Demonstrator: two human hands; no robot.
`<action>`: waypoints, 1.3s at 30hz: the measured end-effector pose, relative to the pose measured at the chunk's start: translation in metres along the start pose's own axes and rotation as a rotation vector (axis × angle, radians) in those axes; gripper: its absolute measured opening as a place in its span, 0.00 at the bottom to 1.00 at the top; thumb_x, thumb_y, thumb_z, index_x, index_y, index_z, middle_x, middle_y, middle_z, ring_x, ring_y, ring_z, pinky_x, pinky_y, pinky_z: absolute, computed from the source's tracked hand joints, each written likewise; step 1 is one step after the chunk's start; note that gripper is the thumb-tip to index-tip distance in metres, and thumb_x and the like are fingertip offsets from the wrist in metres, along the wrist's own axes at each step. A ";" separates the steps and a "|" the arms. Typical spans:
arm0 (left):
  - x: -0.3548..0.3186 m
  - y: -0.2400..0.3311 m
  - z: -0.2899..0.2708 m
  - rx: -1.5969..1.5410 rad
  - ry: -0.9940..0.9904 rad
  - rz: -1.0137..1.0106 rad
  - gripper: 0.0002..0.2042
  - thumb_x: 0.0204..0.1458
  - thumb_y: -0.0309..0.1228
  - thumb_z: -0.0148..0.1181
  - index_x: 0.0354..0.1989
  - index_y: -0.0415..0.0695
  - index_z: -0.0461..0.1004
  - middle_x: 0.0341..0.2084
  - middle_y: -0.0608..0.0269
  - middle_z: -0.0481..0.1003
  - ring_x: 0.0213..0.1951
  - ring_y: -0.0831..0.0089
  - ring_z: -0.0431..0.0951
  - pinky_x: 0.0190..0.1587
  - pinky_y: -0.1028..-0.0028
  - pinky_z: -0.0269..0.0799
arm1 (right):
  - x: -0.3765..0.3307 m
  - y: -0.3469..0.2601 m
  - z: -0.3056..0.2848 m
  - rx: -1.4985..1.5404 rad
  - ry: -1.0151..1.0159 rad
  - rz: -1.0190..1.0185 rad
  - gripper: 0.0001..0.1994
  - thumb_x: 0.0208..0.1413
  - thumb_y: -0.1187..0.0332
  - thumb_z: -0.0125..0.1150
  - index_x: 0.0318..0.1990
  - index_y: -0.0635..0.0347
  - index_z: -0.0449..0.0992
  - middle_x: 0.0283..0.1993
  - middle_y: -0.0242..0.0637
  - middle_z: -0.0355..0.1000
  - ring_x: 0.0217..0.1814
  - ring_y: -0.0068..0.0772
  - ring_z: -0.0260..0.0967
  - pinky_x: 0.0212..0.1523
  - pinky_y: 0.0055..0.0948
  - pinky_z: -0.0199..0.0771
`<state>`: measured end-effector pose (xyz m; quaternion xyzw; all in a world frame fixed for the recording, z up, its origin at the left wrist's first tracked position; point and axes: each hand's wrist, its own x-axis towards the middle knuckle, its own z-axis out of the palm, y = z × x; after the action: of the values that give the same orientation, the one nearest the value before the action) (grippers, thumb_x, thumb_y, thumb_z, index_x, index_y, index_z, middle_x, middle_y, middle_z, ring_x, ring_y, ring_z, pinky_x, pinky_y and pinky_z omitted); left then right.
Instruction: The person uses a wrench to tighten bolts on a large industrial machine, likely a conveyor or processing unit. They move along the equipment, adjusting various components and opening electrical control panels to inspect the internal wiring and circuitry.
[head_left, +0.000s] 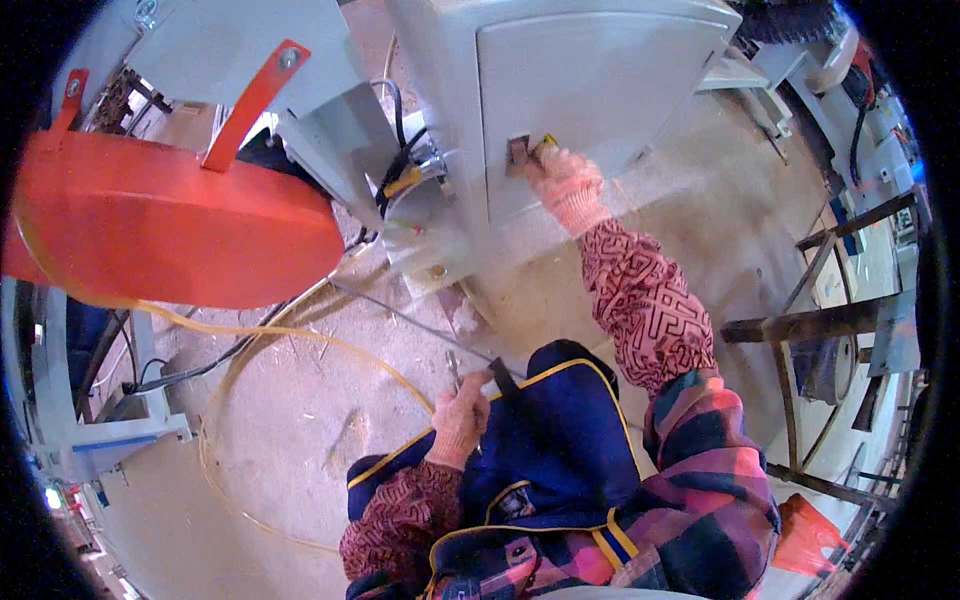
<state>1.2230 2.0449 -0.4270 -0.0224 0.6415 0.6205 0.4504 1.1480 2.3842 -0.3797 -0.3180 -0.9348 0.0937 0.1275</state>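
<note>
My right hand (570,180), in a pale knit glove, reaches up to the grey cabinet door (610,90). Its fingers close at a small dark recessed latch (518,152); a bit of yellow (548,142) shows beside the fingertips, and what they hold is hidden. Low over my lap, my left hand (461,418), gloved too, is wrapped round a slim metal tool (453,368) that pokes out above the fingers. Beside that hand is a dark flat piece (503,378), with a thin rod running from near it toward the upper left. A yellow hose (380,365) reaches the left hand.
A large red curved guard (180,220) hangs at the left on red straps. Black cables (400,165) run beside the cabinet. Dark metal frames (810,325) stand at the right, near a red bag (808,535). The hose loops over the dusty floor (290,420).
</note>
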 end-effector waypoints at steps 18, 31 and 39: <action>-0.027 -0.015 0.002 -0.166 0.068 -0.093 0.15 0.49 0.44 0.62 0.32 0.43 0.78 0.09 0.68 0.63 0.10 0.78 0.60 0.12 0.77 0.50 | -0.002 -0.017 -0.038 0.333 -0.067 -0.037 0.26 0.51 0.44 0.52 0.42 0.59 0.78 0.40 0.50 0.76 0.45 0.52 0.74 0.47 0.45 0.72; -0.043 0.006 -0.016 -0.123 0.123 -0.192 0.14 0.51 0.45 0.61 0.31 0.46 0.77 0.11 0.71 0.65 0.12 0.81 0.61 0.14 0.78 0.52 | -0.009 -0.034 0.011 1.681 -0.183 0.553 0.12 0.57 0.58 0.60 0.31 0.56 0.72 0.24 0.31 0.70 0.20 0.23 0.64 0.18 0.21 0.64; -0.037 -0.002 -0.017 -0.100 0.087 -0.138 0.14 0.54 0.44 0.58 0.32 0.45 0.78 0.09 0.71 0.64 0.10 0.80 0.60 0.13 0.77 0.52 | 0.015 -0.023 0.065 1.090 0.470 0.150 0.10 0.59 0.62 0.56 0.29 0.51 0.64 0.22 0.31 0.57 0.21 0.29 0.52 0.18 0.25 0.52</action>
<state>1.2370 2.0111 -0.4091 -0.1159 0.6257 0.6178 0.4620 1.1038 2.3689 -0.4330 -0.2841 -0.6738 0.4957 0.4685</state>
